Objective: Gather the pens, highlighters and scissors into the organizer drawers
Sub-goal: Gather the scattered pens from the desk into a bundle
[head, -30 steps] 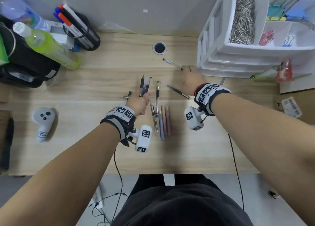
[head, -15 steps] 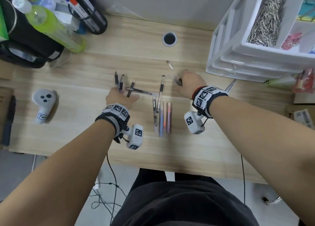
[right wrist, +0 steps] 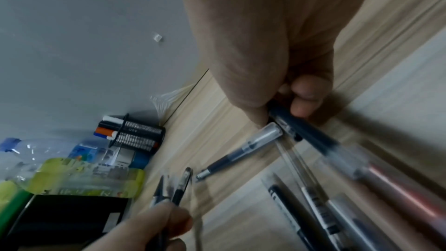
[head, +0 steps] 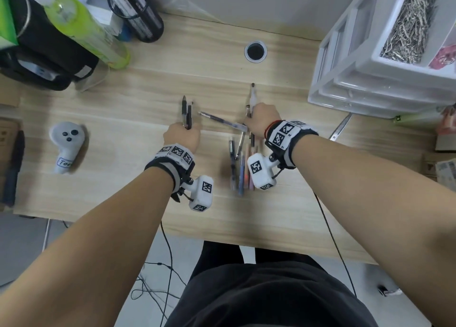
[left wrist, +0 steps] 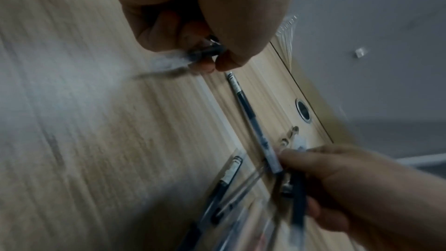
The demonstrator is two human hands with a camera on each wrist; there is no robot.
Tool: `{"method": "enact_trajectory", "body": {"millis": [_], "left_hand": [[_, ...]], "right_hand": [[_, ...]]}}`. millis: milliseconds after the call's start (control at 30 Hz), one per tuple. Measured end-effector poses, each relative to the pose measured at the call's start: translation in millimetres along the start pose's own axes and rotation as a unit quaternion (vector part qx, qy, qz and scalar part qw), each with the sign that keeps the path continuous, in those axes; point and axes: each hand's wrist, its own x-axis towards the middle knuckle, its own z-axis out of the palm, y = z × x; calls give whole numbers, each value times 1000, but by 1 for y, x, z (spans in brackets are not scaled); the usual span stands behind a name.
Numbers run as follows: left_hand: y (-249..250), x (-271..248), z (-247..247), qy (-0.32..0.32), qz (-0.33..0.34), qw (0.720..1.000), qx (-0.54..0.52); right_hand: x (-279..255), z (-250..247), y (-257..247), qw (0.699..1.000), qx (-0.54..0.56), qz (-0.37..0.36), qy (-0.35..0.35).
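My left hand [head: 185, 131] grips two dark pens [head: 186, 113] that stick out toward the wall; the left wrist view shows its fingers [left wrist: 205, 64] pinching a dark barrel. My right hand [head: 251, 120] holds a couple of pens [head: 252, 97], a dark one [right wrist: 304, 131] under the thumb. A clear capped pen [head: 222, 122] lies flat between the hands, its cap end by the right hand. Several more pens and coloured markers [head: 240, 168] lie in a loose pile under the right wrist. The white drawer organizer [head: 365, 92] stands at the right, its drawers pushed in.
A slim metal piece [head: 340, 130] pokes out by the organizer's base. At the back left stand a mesh marker cup [head: 143, 18], a green bottle [head: 84, 30] and a black case [head: 37, 62]. A white controller [head: 66, 145] lies at the left; a cable hole [head: 255, 51] is behind the pens.
My right hand has pulled back from the organizer toward the pen pile, and its pens now point at the wall. My left hand has shifted left of the pile, still holding two pens.
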Motion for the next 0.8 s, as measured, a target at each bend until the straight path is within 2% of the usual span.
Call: {"method": "enact_trajectory", "body": {"millis": [133, 267, 567, 800], "left_hand": [[0, 9, 3, -59, -45, 996, -54], [11, 9, 3, -116, -82, 987, -76], [36, 4, 23, -106, 1, 994, -23], [26, -6, 18, -83, 76, 989, 92]], "right_hand": [[3, 6, -8, 1000, -12, 22, 18], [2, 8, -15, 1000, -10, -5, 9], [-17, 11, -17, 993, 22, -97, -56], [-23, 13, -4, 996, 38, -60, -55]]}}
